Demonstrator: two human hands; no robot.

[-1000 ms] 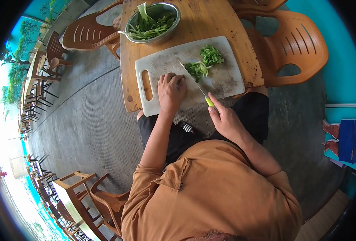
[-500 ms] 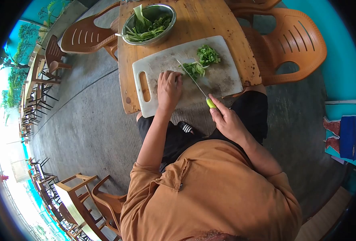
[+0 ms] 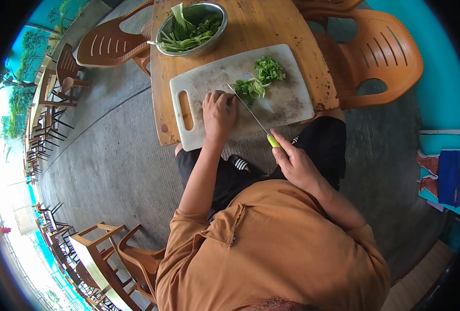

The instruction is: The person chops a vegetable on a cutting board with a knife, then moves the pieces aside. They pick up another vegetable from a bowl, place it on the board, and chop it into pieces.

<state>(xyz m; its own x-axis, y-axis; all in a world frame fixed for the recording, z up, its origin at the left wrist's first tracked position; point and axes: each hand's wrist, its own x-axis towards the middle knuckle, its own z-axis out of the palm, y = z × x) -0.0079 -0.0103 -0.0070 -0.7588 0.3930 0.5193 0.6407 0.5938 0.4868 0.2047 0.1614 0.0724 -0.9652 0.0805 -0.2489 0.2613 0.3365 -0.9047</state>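
Note:
My right hand (image 3: pixel 295 161) grips the lime-green handle of a knife (image 3: pixel 273 140), its long thin blade slanting up and left over the white cutting board (image 3: pixel 201 85). On the board, my left hand (image 3: pixel 219 115) rests with curled fingers just left of the blade; whatever it pinches is hidden beneath it. Chopped leafy greens (image 3: pixel 251 89) lie beside the knife tip, right of my left fingers. A second small heap of cut green leaves (image 3: pixel 269 69) sits farther back on the right.
A metal bowl (image 3: pixel 223 36) of stalks and leaves stands behind the board on the wooden table (image 3: pixel 250 23). Orange-brown plastic chairs flank the table, one at the right (image 3: pixel 380 57) and one at the left (image 3: pixel 105 44). My legs are under the near edge.
The knife has drawn back slightly toward me, its tip now nearer my left fingers. My left hand stays nearly in place, and the heaps look much the same.

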